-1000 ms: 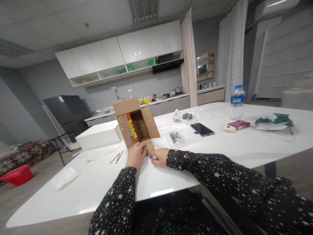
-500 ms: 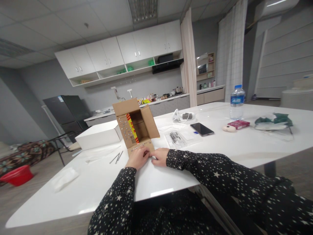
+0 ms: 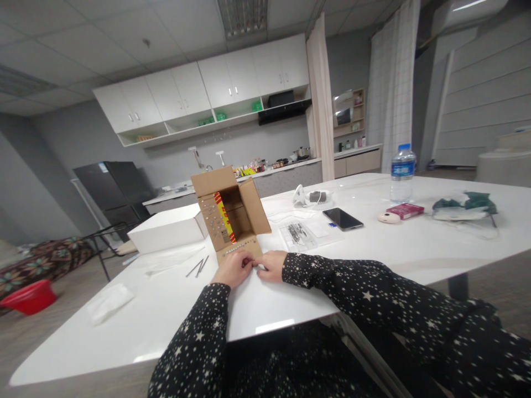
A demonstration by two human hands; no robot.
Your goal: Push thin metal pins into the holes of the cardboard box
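White table [image 3: 373,260]: both hands stay on cardboard box [image 3: 232,213] flap, barely moved.

The left hand [image 3: 233,268] has slid back toward the near edge of the white tabletop [image 3: 290,298], off the lower flap of the open brown cardboard box [image 3: 229,213], baring a row of small silver studs [image 3: 238,247]. Its fingertips now meet the right hand [image 3: 271,265] at the flap's front edge.

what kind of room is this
Probably a mock home or studio kitchen-diner: wall cabinets over a cluttered counter, a black fridge, and a white table in front.
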